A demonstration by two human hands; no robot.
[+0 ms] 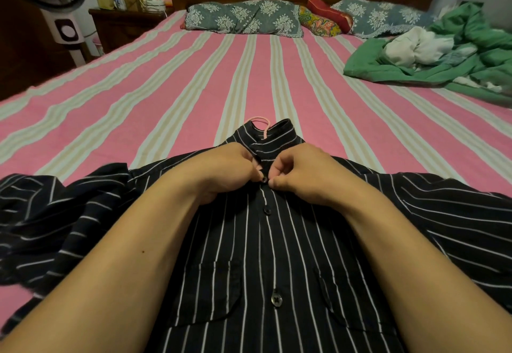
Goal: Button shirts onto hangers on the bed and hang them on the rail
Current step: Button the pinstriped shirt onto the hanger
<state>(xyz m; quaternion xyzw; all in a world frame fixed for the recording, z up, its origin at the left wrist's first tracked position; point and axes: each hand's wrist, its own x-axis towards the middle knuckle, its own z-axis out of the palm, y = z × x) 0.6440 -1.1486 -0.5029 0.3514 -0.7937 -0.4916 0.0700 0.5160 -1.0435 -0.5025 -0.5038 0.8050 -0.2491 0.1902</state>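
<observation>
A black shirt with thin white stripes [249,255] lies face up on the bed, collar pointing away from me. A pink hanger hook [261,121] sticks out of the collar; the rest of the hanger is hidden inside the shirt. My left hand [221,168] pinches the placket just below the collar. My right hand [302,171] pinches the opposite edge of the placket. A small dark button [264,179] sits between their fingertips. Two lower buttons [267,210] look fastened.
The bed has a pink sheet with pale stripes [194,75]. A green garment heap with white cloth [437,51] lies at the right. Patterned pillows [243,17] line the wooden headboard. A standing fan [55,1] and a cluttered nightstand [124,20] are at the left.
</observation>
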